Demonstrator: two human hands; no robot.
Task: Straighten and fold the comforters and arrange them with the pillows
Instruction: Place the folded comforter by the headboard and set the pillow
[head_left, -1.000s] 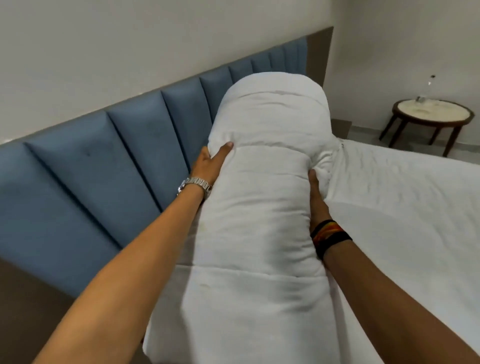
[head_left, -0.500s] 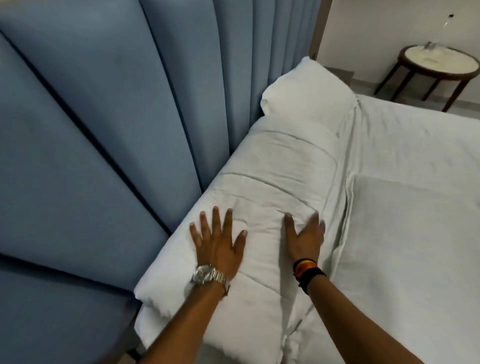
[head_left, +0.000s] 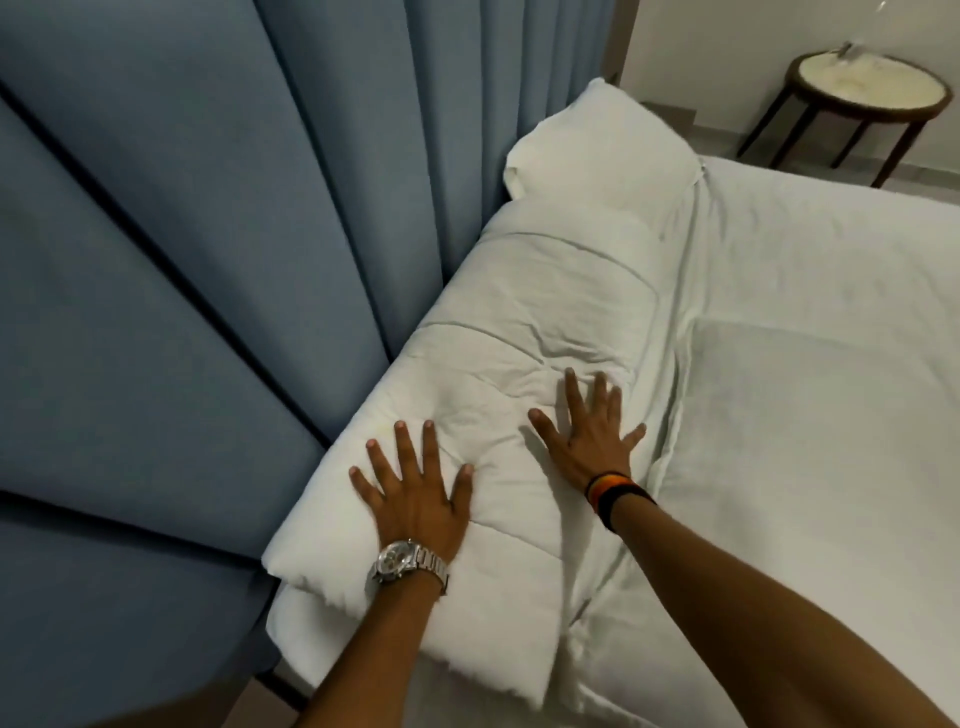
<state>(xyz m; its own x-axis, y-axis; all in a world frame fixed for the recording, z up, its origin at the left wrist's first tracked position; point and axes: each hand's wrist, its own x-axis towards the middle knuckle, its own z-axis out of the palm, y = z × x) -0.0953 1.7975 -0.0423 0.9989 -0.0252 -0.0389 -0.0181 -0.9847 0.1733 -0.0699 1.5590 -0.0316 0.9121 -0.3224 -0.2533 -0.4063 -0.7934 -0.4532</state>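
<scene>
A folded white quilted comforter (head_left: 545, 312) lies along the head of the bed, against the blue padded headboard (head_left: 208, 260). My left hand (head_left: 415, 493), with a silver watch on its wrist, rests flat with spread fingers on the comforter's near end. My right hand (head_left: 592, 431), with dark and striped wristbands, lies flat and spread a little farther along it. A white pillow (head_left: 602, 145) sits beyond the comforter's far end, touching it.
The bed's white sheet (head_left: 831, 364) stretches to the right. A round dark-wood side table (head_left: 872, 98) with a pale top stands on the floor at the far right, beyond the bed's corner.
One second ago both hands gripped the comforter's sides, holding it up. It now lies flat by the headboard, and both hands press on top, the right one slid slightly forward.
</scene>
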